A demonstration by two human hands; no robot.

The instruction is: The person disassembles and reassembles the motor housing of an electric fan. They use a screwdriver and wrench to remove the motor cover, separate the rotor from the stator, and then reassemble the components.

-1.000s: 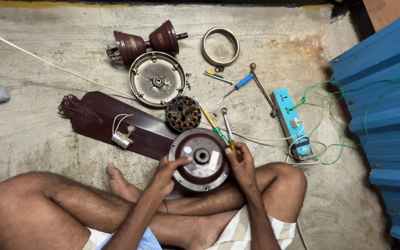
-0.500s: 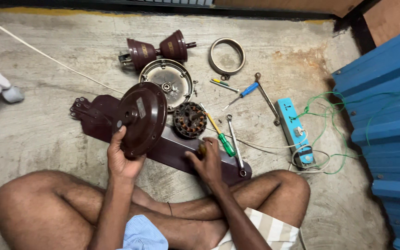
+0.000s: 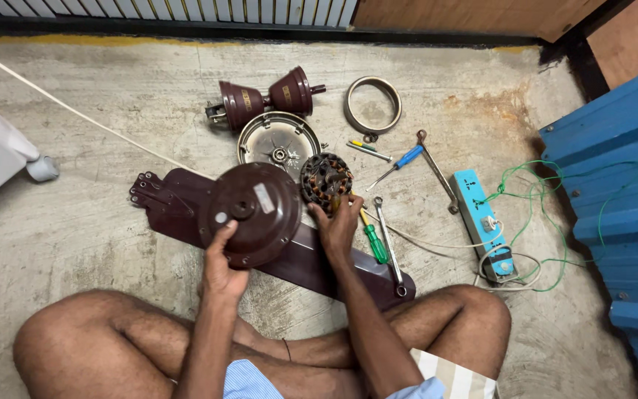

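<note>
Maroon motor cover (image 3: 251, 213) in left hand (image 3: 221, 270), right hand (image 3: 337, 225) fingers on copper-wound stator (image 3: 325, 179)

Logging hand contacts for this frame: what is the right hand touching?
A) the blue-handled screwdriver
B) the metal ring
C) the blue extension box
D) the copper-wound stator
D: the right hand has its fingers on the copper-wound stator, while the left hand holds the maroon motor cover.

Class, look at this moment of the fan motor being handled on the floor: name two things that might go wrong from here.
The left hand holds the maroon motor cover up alone; it might slip onto the fan blade below. The right hand grips the copper-wound stator; rough handling may damage its windings. Screwdrivers lie close by.
</note>
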